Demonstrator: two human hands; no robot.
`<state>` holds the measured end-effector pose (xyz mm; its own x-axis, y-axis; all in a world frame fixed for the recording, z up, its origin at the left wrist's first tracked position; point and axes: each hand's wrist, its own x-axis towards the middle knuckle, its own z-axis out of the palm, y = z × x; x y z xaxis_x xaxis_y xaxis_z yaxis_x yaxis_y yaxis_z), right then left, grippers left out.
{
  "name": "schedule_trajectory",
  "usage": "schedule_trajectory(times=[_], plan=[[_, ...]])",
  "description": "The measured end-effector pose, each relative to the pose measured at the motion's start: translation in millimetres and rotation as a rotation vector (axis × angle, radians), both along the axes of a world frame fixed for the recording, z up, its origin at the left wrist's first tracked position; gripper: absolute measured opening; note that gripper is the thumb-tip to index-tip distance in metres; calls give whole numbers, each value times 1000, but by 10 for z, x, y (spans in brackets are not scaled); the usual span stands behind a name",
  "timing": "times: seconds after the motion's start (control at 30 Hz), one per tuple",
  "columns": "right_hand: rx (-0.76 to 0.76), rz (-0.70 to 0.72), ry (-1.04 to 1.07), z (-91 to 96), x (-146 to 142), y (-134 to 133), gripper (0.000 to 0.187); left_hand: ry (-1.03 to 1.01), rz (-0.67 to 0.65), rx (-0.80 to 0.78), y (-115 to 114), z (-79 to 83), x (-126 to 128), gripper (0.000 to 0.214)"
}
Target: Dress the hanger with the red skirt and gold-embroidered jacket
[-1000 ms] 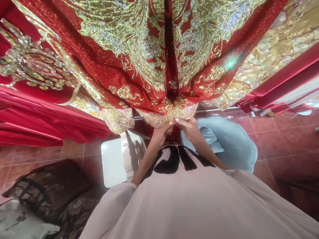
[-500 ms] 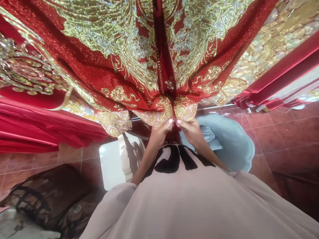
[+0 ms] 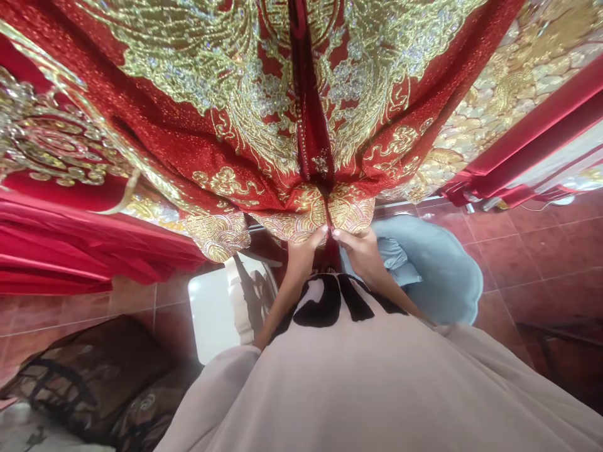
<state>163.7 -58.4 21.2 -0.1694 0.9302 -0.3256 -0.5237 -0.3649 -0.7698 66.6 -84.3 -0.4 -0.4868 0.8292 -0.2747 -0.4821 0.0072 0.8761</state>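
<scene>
A red garment (image 3: pixel 264 125) with heavy gold and silver embroidery hangs in front of me and fills the upper view. A dark red strip runs down its middle to the hem. My left hand (image 3: pixel 301 254) pinches the gold hem edge just left of that opening. My right hand (image 3: pixel 360 248) pinches the hem edge just right of it. The two thumbs nearly touch at the centre. My pale shirt with a black print covers the lower view.
More red satin and gold-embroidered clothes hang at the left (image 3: pixel 56 251) and right (image 3: pixel 527 144). A white chair (image 3: pixel 211 307) stands on the red tiled floor (image 3: pixel 541 245). A pale blue cushion (image 3: pixel 438 270) lies at the right, dark patterned cushions (image 3: pixel 94 376) at the lower left.
Both hands have kept their pinch on the hem and drawn the two edges closer together. The view has shifted slightly; the garment sits a little lower than a second ago.
</scene>
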Motion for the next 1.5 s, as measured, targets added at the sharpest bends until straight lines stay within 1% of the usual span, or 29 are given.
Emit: schedule_trajectory(times=[0.13,0.27,0.4,0.53,0.67,0.77,0.93,1.03,1.13,1.17,1.2,1.23,1.3,1.33,1.37,1.4,1.43,1.5], plan=[[-5,-8,-24,2,-4,0,32,19,12,5,7,29,8,45],[-17,-9,-27,11,-16,-7,33,22,18,10,7,36,6,40],[-19,-9,-37,12,-22,-20,32,31,9,39,-4,25,8,37],[-10,-14,-67,-4,-19,-20,36,47,7,49,-9,2,7,38],[8,-22,-69,-36,-25,-21,38,65,-31,55,-7,-15,-18,38],[3,-34,-65,-67,-33,-26,35,81,-50,24,-10,-10,-37,35],[5,-52,-91,-108,-41,-1,31,66,-39,-52,-30,-23,-15,30],[12,-77,-120,-136,-54,47,31,58,-35,-52,-33,-112,32,28],[32,-82,-123,-205,-52,93,32,24,-22,-37,-22,-250,79,30],[15,-73,-108,-240,-40,101,32,20,-13,-32,-17,-297,90,32],[-38,-50,-87,-279,-23,102,33,29,-2,-28,-12,-342,98,33],[-135,-3,-73,-320,1,96,34,52,8,-28,-8,-385,101,33],[-399,154,-79,-395,56,69,34,119,22,-51,-1,-465,98,31],[-504,239,-100,-424,80,53,35,154,30,-69,2,-505,93,29],[-553,307,-130,-447,98,39,36,183,36,-87,7,-547,86,27],[-536,343,-172,-465,106,31,38,205,40,-99,13,-591,80,26],[-464,346,-222,-478,104,32,38,221,44,-103,22,-638,74,25],[-269,287,-347,-507,74,66,34,235,45,-93,54,-737,65,24]])
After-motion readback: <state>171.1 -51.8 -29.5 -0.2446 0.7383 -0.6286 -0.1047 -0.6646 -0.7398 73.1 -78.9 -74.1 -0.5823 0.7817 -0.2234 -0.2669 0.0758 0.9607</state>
